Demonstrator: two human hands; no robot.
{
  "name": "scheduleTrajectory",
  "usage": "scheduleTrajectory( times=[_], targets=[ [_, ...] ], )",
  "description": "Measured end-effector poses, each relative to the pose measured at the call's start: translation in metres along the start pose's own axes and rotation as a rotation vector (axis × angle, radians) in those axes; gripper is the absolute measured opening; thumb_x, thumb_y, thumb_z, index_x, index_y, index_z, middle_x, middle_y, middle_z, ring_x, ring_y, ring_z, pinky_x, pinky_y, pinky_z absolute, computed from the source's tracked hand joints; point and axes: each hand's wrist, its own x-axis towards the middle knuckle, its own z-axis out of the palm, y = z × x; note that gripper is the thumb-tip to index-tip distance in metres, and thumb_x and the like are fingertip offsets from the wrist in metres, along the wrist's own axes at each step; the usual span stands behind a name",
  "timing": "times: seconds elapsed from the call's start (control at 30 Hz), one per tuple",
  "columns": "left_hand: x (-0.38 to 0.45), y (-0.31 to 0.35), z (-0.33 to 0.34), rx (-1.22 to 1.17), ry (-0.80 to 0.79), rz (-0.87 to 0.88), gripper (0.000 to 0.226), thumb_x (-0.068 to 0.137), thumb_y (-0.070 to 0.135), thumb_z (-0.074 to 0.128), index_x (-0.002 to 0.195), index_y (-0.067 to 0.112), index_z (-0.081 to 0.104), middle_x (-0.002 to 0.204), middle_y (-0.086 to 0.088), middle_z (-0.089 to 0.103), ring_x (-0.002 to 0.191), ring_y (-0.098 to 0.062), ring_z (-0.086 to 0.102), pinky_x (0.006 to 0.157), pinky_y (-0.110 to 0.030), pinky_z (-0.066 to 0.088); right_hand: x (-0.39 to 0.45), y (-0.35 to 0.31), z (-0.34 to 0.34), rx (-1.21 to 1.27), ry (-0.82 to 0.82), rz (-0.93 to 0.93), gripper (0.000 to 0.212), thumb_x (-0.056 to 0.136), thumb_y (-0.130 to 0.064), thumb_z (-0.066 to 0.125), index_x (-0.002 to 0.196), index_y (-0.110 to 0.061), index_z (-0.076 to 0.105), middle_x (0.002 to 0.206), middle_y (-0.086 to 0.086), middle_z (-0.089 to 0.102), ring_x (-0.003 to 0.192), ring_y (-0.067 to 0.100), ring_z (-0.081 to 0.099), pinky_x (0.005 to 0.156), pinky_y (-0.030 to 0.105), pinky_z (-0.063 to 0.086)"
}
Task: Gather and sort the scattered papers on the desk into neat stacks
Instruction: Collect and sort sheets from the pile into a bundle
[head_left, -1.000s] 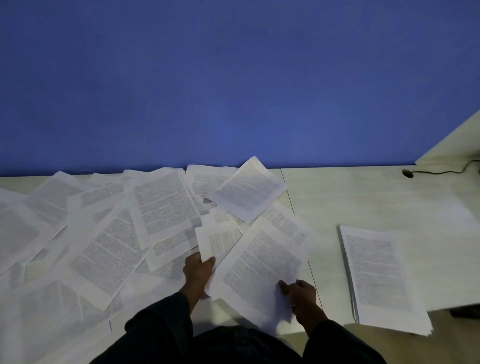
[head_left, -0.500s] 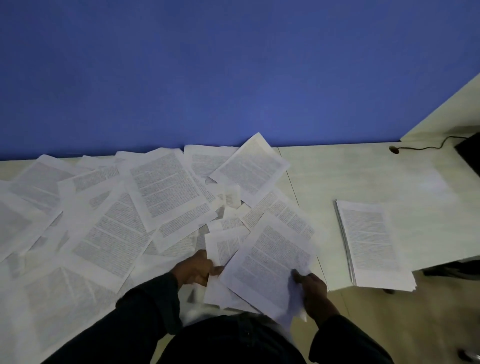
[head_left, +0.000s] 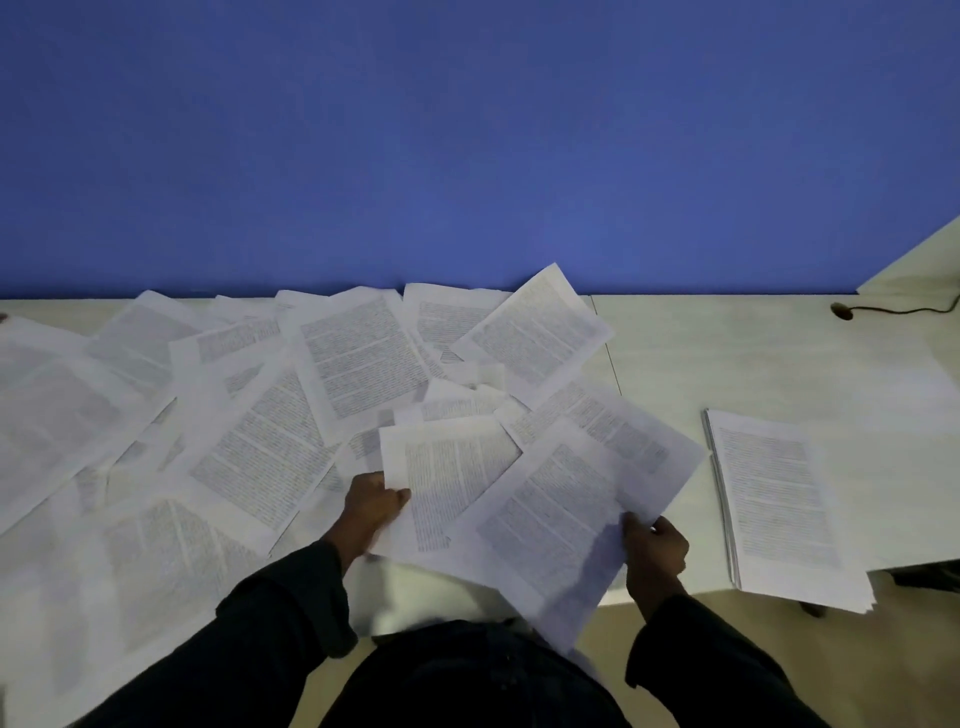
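Your left hand (head_left: 371, 506) is pinching a printed sheet (head_left: 452, 467); your right hand (head_left: 655, 545) is gripping a bigger sheet (head_left: 550, 514). Scattered papers (head_left: 234, 415) are spreading left of both grips, neat stack (head_left: 779, 499) lying right on the counter (head_left: 727, 353).

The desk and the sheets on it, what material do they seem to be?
Desk: probably laminate board, pale with a faint grain and matte finish. Sheets: thin white printed paper; the sheet held by the right hand bends.

Matt printed paper sheets (head_left: 358, 358); pale (matt) desk (head_left: 727, 353)
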Motion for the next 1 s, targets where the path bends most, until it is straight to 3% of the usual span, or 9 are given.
scheduleTrajectory(
  times=[0.13,0.3,0.5,0.6,0.7,0.77,0.87,0.93,1.0],
  targets=[
    [-0.001,-0.007,0.001,0.136,0.011,0.021,0.012,0.086,0.021,0.077,0.082,0.011,0.072,0.088,-0.002,0.069,0.088,-0.022,0.066,0.076,-0.026,0.049,0.011,0.004,-0.003,-0.137,-0.216,0.032,0.016,0.088,-0.006,0.077,0.076,-0.001,0.069,0.079,0.018,0.067,0.068,0.022,0.054,0.066,0.035,0.049],
    [-0.007,-0.009,0.005,0.138,0.097,0.084,0.054,0.087,0.034,0.075,0.052,0.017,0.038,0.053,0.003,0.045,0.055,-0.014,0.046,0.055,-0.028,0.034,0.025,-0.002,-0.012,-0.297,-0.15,-0.05,0.017,0.09,-0.006,0.073,0.077,0.004,0.068,0.077,0.017,0.067,0.075,0.03,0.06,0.073,0.035,0.047],
    [-0.003,-0.021,0.013,0.255,0.058,0.103,0.044,0.087,0.029,0.076,0.059,0.014,0.045,0.064,-0.003,0.05,0.065,-0.017,0.05,0.064,-0.028,0.034,0.035,-0.029,-0.006,-0.58,-0.306,-0.267,0.031,0.088,-0.003,0.067,0.066,-0.016,0.049,0.07,0.007,0.058,0.076,0.029,0.055,0.061,0.035,0.036],
    [-0.008,-0.019,0.017,0.165,0.023,0.124,0.014,0.08,0.009,0.077,0.079,0.013,0.063,0.084,-0.001,0.063,0.083,-0.017,0.057,0.076,-0.029,0.044,0.034,-0.04,0.004,-0.711,-0.398,-0.395,0.029,0.088,-0.003,0.062,0.067,-0.019,0.049,0.072,0.005,0.06,0.078,0.031,0.058,0.063,0.034,0.036],
    [-0.018,-0.013,0.018,0.085,-0.051,0.116,0.024,0.083,-0.003,0.071,0.103,0.01,0.075,0.103,-0.002,0.071,0.097,-0.017,0.063,0.094,-0.033,0.05,0.03,-0.049,0.018,-0.758,-0.439,-0.463,0.02,0.089,-0.006,0.059,0.078,-0.021,0.051,0.083,0.008,0.065,0.084,0.034,0.06,0.067,0.034,0.039],
    [-0.024,-0.012,0.015,0.032,-0.117,0.098,0.028,0.083,-0.01,0.07,0.096,0.014,0.075,0.098,-0.001,0.074,0.095,-0.02,0.066,0.09,-0.033,0.054,0.031,-0.051,0.028,-0.723,-0.424,-0.488,0.019,0.088,-0.008,0.064,0.1,-0.021,0.057,0.096,0.014,0.071,0.093,0.038,0.066,0.071,0.036,0.045],
    [-0.03,-0.01,0.011,-0.038,-0.16,0.048,0.039,0.078,-0.021,0.067,0.082,0.017,0.072,0.072,0.012,0.073,0.077,-0.015,0.065,0.061,-0.016,0.055,0.03,-0.055,0.031,-0.651,-0.371,-0.441,0.048,0.085,-0.019,0.08,0.123,-0.01,0.052,0.112,0.02,0.07,0.109,0.039,0.065,0.084,0.04,0.049],
    [-0.033,-0.002,0.01,-0.109,-0.121,0.008,0.036,0.076,-0.021,0.067,0.084,0.014,0.07,0.077,0.004,0.073,0.075,-0.016,0.065,0.053,-0.017,0.053,0.031,-0.06,0.024,-0.694,-0.341,-0.325,0.07,0.079,-0.04,0.086,0.126,-0.005,0.049,0.122,0.02,0.065,0.118,0.04,0.062,0.091,0.042,0.048],
    [-0.032,0.007,0.013,-0.183,-0.064,-0.006,0.026,0.077,-0.007,0.076,0.093,0.012,0.069,0.094,-0.004,0.073,0.082,-0.019,0.069,0.063,-0.024,0.057,0.037,-0.065,0.015,-0.786,-0.371,-0.199,0.085,0.071,-0.056,0.087,0.126,-0.003,0.051,0.127,0.019,0.062,0.122,0.039,0.06,0.092,0.04,0.047]
  ],
)
